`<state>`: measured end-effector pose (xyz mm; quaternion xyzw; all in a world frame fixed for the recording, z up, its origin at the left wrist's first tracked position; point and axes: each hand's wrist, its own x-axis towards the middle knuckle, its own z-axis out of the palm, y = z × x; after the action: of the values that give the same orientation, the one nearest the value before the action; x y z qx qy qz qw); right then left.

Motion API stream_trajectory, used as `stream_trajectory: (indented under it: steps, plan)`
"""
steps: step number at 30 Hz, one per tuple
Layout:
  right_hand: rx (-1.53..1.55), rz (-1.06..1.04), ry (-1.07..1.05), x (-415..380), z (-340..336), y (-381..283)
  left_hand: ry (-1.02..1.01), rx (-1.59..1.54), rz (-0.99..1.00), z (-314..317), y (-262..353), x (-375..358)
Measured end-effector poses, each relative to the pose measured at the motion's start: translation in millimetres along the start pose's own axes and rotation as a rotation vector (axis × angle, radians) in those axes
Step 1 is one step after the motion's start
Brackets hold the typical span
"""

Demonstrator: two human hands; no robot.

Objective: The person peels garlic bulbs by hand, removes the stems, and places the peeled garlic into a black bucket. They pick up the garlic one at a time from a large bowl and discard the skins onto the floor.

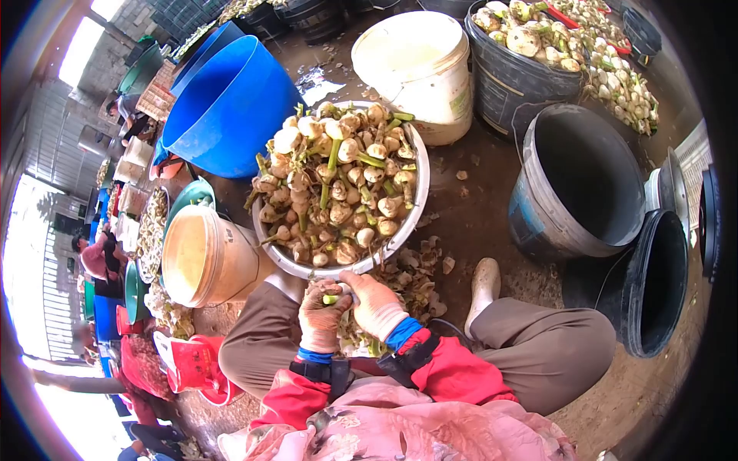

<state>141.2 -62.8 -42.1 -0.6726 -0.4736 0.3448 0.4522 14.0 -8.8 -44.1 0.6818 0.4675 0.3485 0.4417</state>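
L hand (pixel 321 309) grips a green stem (pixel 330 299), lower ctr of frame, just below the white basin (pixel 423 180), R hand (pixel 377 303) curled beside it, can't tell what's inside, so prob. best to pinch firmly w/ L, R thumb clear of tip.

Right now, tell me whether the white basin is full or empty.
The basin is full: bulbs mound across it, hiding its bottom.

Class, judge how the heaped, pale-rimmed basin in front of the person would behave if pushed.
The basin would probably feel heavy, being heaped with bulbs. Some might roll off, since they look rounded and loosely piled.
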Motion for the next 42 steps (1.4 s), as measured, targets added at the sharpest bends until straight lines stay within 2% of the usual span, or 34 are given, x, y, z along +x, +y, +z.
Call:
stream_trajectory:
  steps: [2,3,4,5,6,8,9,11,13,14,15,16,18,19,21,23,26,27,29,30,31,33,35,37,39,40,41,42]
  plan:
    - [0.044,-0.019,0.045,-0.8,1.3,3.2,-0.045,-0.170,-0.215,-0.3,1.0,3.0]
    - [0.089,-0.039,0.084,-1.6,3.6,6.1,-0.047,-0.171,-0.215,-0.8,6.8,3.5]
    - [0.131,-0.125,0.213,1.8,14.0,20.6,-0.123,-0.517,-0.304,-2.6,14.1,3.3]
    - [0.131,-0.124,0.214,8.3,20.6,37.9,-0.199,-0.864,-0.390,-3.3,21.5,4.0]
    - [0.279,0.026,0.202,12.4,25.2,56.7,-0.298,-0.923,-0.376,-7.5,5.9,5.6]
    - [0.566,0.345,0.189,11.0,10.9,55.3,-0.286,-1.024,-0.381,-3.8,28.2,1.5]
    - [0.576,0.333,0.219,12.6,16.7,72.3,-0.282,-1.129,-0.384,-2.1,35.9,0.6]
    - [0.535,0.265,0.268,12.8,13.7,70.6,-0.292,-1.151,-0.406,-5.4,29.3,2.4]
    - [0.337,0.193,0.107,11.3,8.2,66.0,-0.134,-1.231,-0.564,-6.1,16.8,6.9]
    - [0.367,0.262,-0.031,11.5,13.5,72.0,-0.103,-1.206,-0.613,-5.2,3.8,12.1]
    - [0.433,0.279,-0.116,6.8,7.5,64.2,-0.143,-0.995,-0.510,-0.8,-27.3,22.1]
    - [0.316,0.276,-0.170,5.0,12.3,67.0,-0.156,-0.999,-0.506,7.6,-34.5,39.8]
    - [0.157,0.259,-0.254,1.2,18.3,68.9,-0.333,-0.752,-0.399,36.2,-26.0,100.5]
    - [0.113,0.247,-0.287,-0.3,15.8,65.7,-0.412,-0.630,-0.343,51.2,-15.8,129.5]
    - [0.179,0.252,-0.271,0.5,13.4,65.0,-0.375,-1.053,-0.430,92.3,92.1,159.4]
    - [0.307,0.204,-0.171,4.0,24.9,83.8,-0.374,-1.225,-0.424,119.5,181.2,175.5]
    - [0.270,0.246,-0.014,11.9,8.9,78.3,-0.568,-0.804,-0.176,144.1,188.6,201.4]
    - [0.272,0.248,-0.008,15.0,8.1,83.7,-0.575,-0.803,-0.177,152.4,161.4,208.8]
    - [0.590,0.306,0.225,16.2,12.0,97.9,-0.552,0.078,0.060,169.4,77.1,220.0]
    - [0.717,0.351,0.333,18.3,14.4,100.4,-0.559,0.509,0.170,171.7,58.7,210.3]
    - [0.716,0.356,0.341,19.8,16.2,105.0,-0.546,0.938,0.281,172.9,41.3,199.0]
    - [0.912,0.387,0.436,21.9,17.9,114.8,-0.695,1.028,0.125,173.4,5.1,190.6]
    - [0.826,0.399,0.422,22.6,12.5,115.1,-0.591,1.051,0.076,177.2,-3.5,178.4]
    - [1.057,0.475,0.474,25.5,9.0,103.2,-0.566,1.030,0.085,170.6,-22.9,177.0]
    - [1.102,0.486,0.490,28.5,5.6,100.5,-0.500,0.645,0.156,152.7,-24.4,173.3]
    - [1.045,0.445,0.542,27.9,3.5,100.6,-0.491,0.488,0.035,142.5,-25.8,170.6]
    - [0.990,0.408,0.590,26.5,3.3,100.0,-0.446,0.559,0.081,129.4,13.9,156.2]
    - [1.041,0.368,0.625,27.9,1.9,97.7,-0.455,0.496,0.021,116.0,25.5,146.7]
